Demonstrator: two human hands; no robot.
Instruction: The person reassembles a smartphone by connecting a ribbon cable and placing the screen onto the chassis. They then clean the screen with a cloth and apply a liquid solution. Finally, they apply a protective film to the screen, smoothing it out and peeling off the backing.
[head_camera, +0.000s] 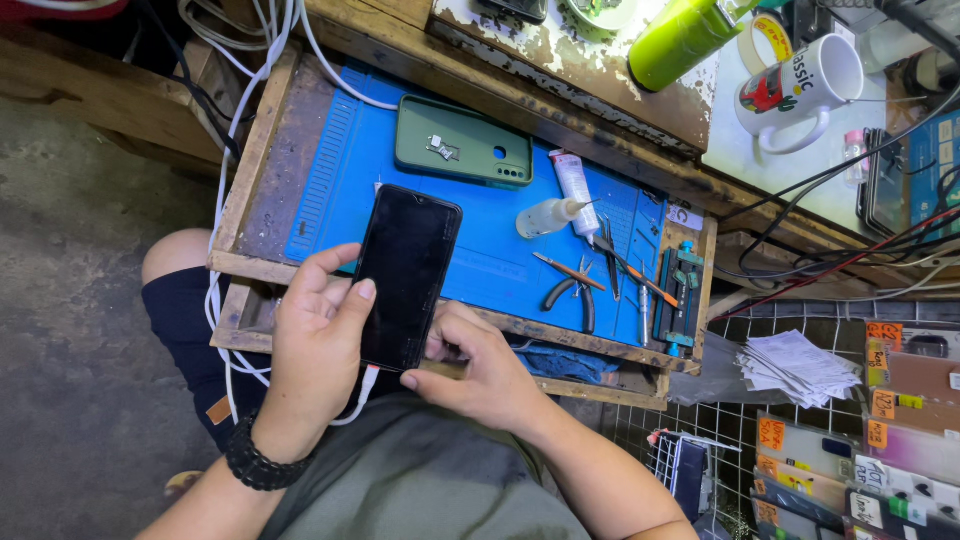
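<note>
A black smartphone (405, 272) with a dark screen is held upright over the front edge of a blue work mat (480, 255). My left hand (318, 340) grips the phone's left side, thumb resting on the screen edge. My right hand (478, 365) is at the phone's bottom end, fingers curled beside a white cable plug (366, 382) that enters the phone's base. A green phone case (462, 142) lies on the mat behind the phone, with a small metal part on it.
On the mat lie a small glue bottle (548, 216), a white tube (574, 188), pliers (574, 292), tweezers and a blue clamp (680, 297). A white mug (797, 90) and a green bottle (682, 42) stand at the back. White cables hang at the left.
</note>
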